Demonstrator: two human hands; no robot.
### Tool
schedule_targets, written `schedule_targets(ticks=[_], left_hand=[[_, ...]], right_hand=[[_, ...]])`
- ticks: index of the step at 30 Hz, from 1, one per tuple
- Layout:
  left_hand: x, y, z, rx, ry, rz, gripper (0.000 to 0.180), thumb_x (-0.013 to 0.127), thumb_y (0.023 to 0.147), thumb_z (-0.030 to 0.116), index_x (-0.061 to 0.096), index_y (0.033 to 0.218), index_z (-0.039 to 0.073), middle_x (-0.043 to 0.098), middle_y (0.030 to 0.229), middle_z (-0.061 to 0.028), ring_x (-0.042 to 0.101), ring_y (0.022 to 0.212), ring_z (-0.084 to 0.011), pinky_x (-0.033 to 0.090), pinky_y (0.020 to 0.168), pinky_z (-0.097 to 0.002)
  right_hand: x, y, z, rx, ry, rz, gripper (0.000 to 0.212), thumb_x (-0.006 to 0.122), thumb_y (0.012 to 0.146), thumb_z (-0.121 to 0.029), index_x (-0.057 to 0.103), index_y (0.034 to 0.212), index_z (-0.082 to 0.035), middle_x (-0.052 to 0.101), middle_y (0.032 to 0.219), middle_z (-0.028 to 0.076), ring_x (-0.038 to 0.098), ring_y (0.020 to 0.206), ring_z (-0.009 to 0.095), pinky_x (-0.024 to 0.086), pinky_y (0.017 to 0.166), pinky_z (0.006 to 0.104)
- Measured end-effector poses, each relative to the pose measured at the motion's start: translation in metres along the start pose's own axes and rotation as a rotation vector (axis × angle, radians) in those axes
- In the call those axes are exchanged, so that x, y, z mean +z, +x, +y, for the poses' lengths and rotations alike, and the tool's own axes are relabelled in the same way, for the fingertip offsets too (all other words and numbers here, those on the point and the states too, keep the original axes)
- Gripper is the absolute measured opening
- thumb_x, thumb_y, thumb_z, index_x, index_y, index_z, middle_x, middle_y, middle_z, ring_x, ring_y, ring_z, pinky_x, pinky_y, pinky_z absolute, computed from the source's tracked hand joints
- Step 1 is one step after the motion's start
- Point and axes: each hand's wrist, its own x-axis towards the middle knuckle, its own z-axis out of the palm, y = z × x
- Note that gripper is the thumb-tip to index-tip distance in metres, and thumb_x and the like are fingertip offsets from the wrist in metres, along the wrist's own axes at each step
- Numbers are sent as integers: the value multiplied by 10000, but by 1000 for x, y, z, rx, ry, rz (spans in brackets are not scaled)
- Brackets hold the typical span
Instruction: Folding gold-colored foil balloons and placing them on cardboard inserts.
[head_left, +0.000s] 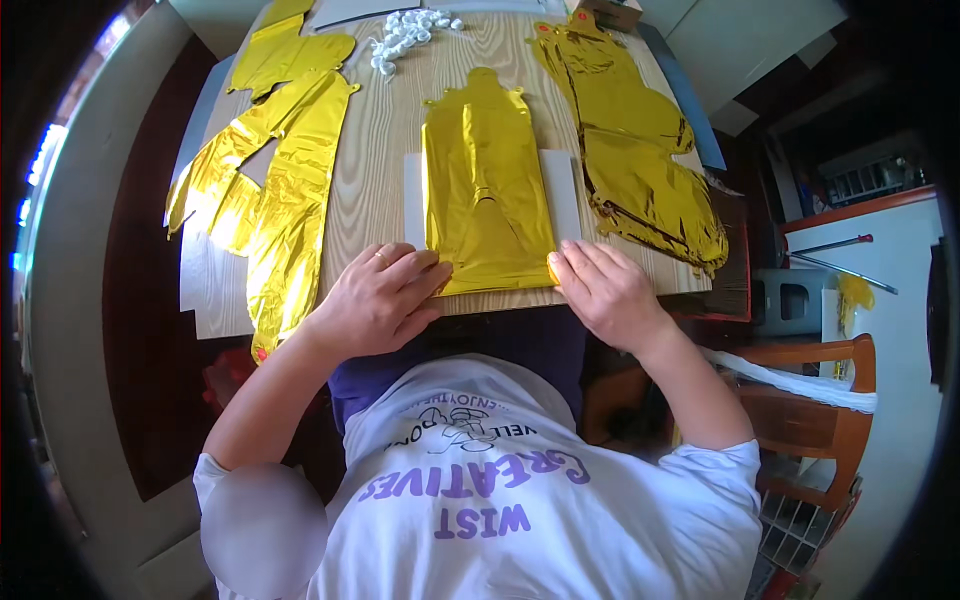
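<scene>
Wood-grain table (385, 150) before us; left foil (290, 170) and right foil (640, 140) lie outspread, folding not yet done, we judge. Gold middle foil (485, 180) lies between them over a pale board (562, 190), probably part-folded. Our left hand (375, 298) and right hand (605, 295) each pinch a near corner. White pieces (410, 32) lie beyond.

Two hands (375, 300), at least three gold foils (485, 175), one table (375, 150).

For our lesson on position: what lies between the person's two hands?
In the head view, the near end of the middle gold foil lies there.
</scene>
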Motion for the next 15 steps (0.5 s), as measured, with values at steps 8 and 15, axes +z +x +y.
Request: schedule_targets(ticks=[8, 15], left_hand=[[3, 0, 0, -11, -4, 42, 443, 737, 876, 276, 680, 1253, 51, 616, 1213, -90, 592, 1113, -294, 485, 953, -414], [0, -4, -4, -93, 43, 44, 430, 730, 870, 243, 684, 1251, 50, 633, 1223, -123, 603, 1101, -328, 479, 963, -454]], right_hand=[[-1, 31, -102, 369, 268, -73, 802, 734, 885, -435, 422, 1561, -138, 335, 1588, 280, 348, 1434, 507, 279, 1151, 685], [22, 37, -112, 412, 208, -187, 856, 773, 848, -441, 371, 1585, -270, 219, 1631, 278, 281, 1443, 555, 244, 1111, 767]])
